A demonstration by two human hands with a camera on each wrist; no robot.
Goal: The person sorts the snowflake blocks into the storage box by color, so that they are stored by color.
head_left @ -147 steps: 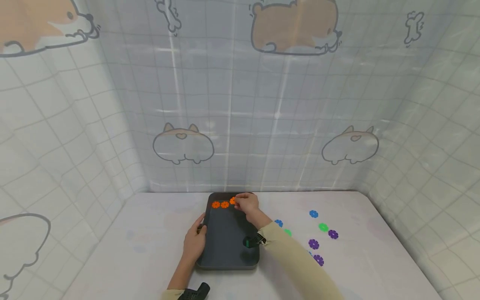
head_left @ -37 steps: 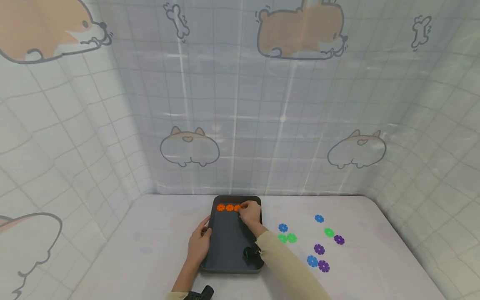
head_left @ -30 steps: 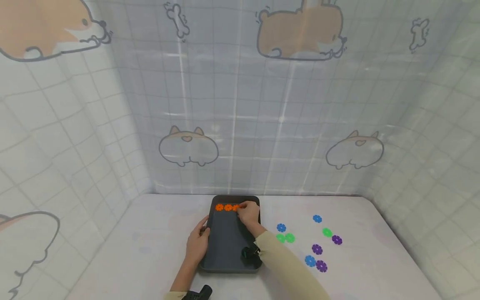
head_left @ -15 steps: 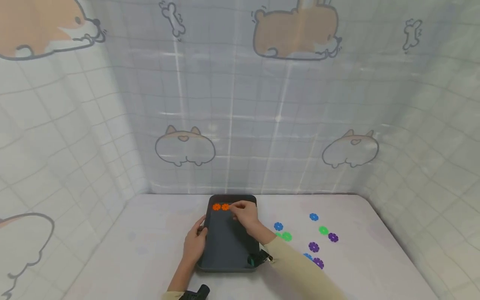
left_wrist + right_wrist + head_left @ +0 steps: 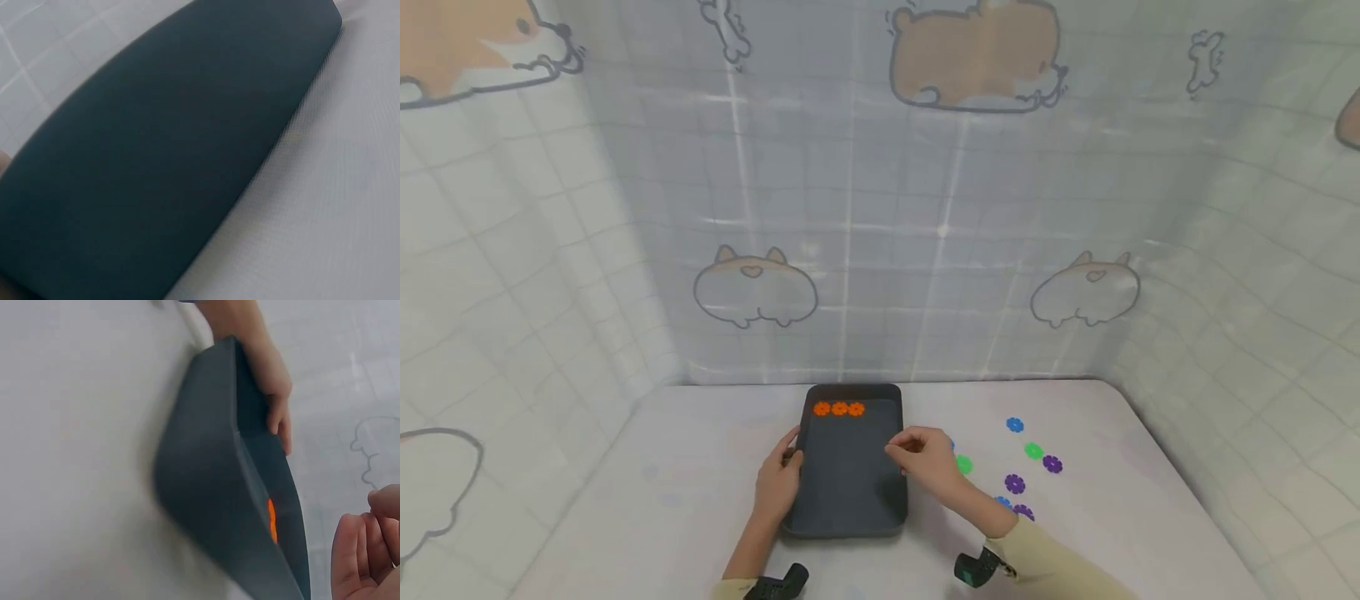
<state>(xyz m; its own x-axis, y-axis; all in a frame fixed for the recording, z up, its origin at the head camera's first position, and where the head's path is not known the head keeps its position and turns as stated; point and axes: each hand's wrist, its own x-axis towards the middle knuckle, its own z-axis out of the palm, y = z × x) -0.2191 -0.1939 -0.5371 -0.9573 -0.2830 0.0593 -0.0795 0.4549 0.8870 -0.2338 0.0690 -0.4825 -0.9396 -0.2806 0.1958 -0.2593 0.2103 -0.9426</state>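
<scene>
A dark grey baking tray [image 5: 850,500] lies lengthwise on the table; its outer wall fills much of the left wrist view. My left hand [image 5: 777,482] grips the tray's left rim, with the thumb on the rim. Three orange notched plastic discs, a left one [image 5: 822,409], a middle one [image 5: 839,409] and a right one [image 5: 856,409], form a row at its far end. Over the tray's right edge hovers my right hand [image 5: 928,458]. Its fingers are loosely bent and nothing shows between them. In the right wrist view only an orange sliver [image 5: 272,519] shows past the tray wall.
Right of the tray, more discs lie scattered: a blue one [image 5: 1015,425], green ones [image 5: 1033,451] and purple ones [image 5: 1052,464]. My right arm partly covers some of them. A patterned curtain [image 5: 880,333] rises at the table's back edge and both sides.
My right hand set the third orange disc level with the other two and let it go. It then moved back rightward to the tray's edge. My left hand kept its hold.
</scene>
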